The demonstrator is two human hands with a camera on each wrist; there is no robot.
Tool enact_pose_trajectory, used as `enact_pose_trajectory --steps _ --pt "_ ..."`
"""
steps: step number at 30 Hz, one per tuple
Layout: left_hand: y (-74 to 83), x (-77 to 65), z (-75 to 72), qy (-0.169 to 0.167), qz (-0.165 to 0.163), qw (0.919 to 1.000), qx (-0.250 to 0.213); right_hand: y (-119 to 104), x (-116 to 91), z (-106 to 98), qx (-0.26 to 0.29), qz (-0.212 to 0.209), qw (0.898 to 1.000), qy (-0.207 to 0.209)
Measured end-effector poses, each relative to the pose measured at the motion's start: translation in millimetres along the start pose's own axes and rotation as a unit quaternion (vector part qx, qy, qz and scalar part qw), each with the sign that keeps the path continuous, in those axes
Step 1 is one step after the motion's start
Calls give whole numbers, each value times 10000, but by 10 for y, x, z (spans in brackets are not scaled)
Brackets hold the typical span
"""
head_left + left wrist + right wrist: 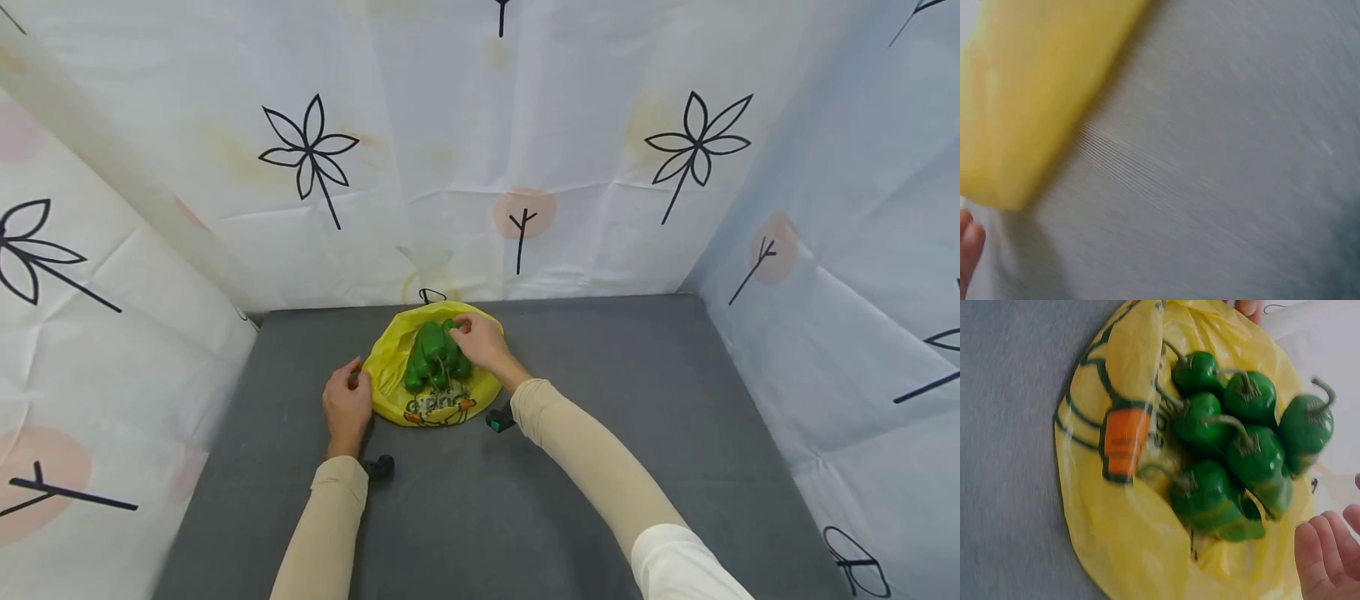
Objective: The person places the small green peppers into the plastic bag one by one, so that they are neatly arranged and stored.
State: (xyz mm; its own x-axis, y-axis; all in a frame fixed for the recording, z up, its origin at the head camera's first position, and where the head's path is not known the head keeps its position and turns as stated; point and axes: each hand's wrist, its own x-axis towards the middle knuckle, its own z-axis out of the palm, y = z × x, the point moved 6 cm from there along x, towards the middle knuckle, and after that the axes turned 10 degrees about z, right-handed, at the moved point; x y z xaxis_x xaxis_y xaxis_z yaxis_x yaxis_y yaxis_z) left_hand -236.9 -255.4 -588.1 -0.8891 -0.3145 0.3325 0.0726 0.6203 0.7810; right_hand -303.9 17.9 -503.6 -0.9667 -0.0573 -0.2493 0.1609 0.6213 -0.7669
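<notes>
Several green peppers [1259, 465] with curved stems sit in a heap on a yellow plastic bag [386, 367]. The bag lies flattened, its mouth spread around them and a printed picture on its near side. At the heap's far right, my right hand [480, 340] is held over the bag, fingers close to a pepper [1305, 428]; the right wrist view shows those fingers loosely bent with nothing between them. Beside the bag's left edge is my left hand [348, 408], its fingers loosely bent. A left fingertip [971, 247] shows just off the yellow plastic in the left wrist view.
Dark grey cloth covers the table [600, 375]. White patterned sheets [450, 150] stand along its back and both sides, with the bag near the back one. Black wrist devices [381, 467] show beneath the forearms.
</notes>
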Motion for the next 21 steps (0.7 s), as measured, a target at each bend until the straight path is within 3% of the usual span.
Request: enact_pose_trajectory --steps 5,11,17,21 --pt "162 160 -73 -51 180 9998 103 -10 0 -149 -141 -323 9994 69" --pt "499 378 -194 -73 718 9971 246 -55 -17 -321 -228 -642 9974 214" --pt "907 550 -262 -181 1522 9869 506 -59 -65 -469 -629 -898 9927 496" --pt "1085 609 -277 -219 1845 9790 835 -38 -110 -570 -935 -1013 9876 753"
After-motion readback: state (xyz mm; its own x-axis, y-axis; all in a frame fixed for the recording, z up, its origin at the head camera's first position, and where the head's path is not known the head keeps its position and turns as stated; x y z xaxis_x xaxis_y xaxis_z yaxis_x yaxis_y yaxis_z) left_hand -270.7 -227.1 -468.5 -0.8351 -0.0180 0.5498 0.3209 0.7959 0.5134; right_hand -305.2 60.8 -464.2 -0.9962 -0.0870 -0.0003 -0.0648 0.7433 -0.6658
